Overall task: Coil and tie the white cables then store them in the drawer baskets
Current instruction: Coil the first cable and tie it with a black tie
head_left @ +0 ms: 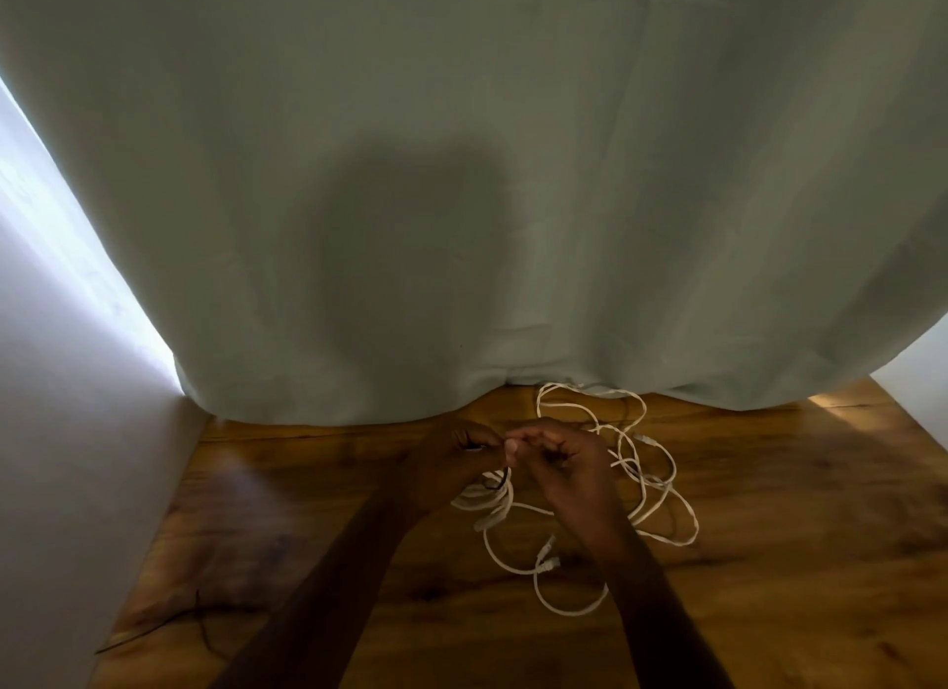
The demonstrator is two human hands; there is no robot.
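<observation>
Both hands meet at centre, above wooden tabletop point(769, 560). L hand point(451, 463): fingers curled in, tips pinching a thin dark tie point(500, 481) that hangs down over a coiled bundle point(485, 501) of white cable just under the hand. R hand point(559, 463): fingers also curled, thumb and forefinger pressed together right beside L fingertips; seems to pinch the other end of the same tie, but that end is too small and dark to confirm. Fingertips of the two hands nearly touching.

Loose white cables point(641, 463) lie in an untidy tangle on the table, to the right of and behind R hand; far loops reach the hem of a pale green curtain point(461, 175). Nearer loops point(564, 575) with two connector ends lie between the forearms, closer to the person.

Curtain fills upper view and rests on table's far edge. White wall point(61, 432) on left. Thin dark strands point(169, 624), prob. more ties, lie on table near left front corner, well apart from the cables.

Drawer baskets not in view.
</observation>
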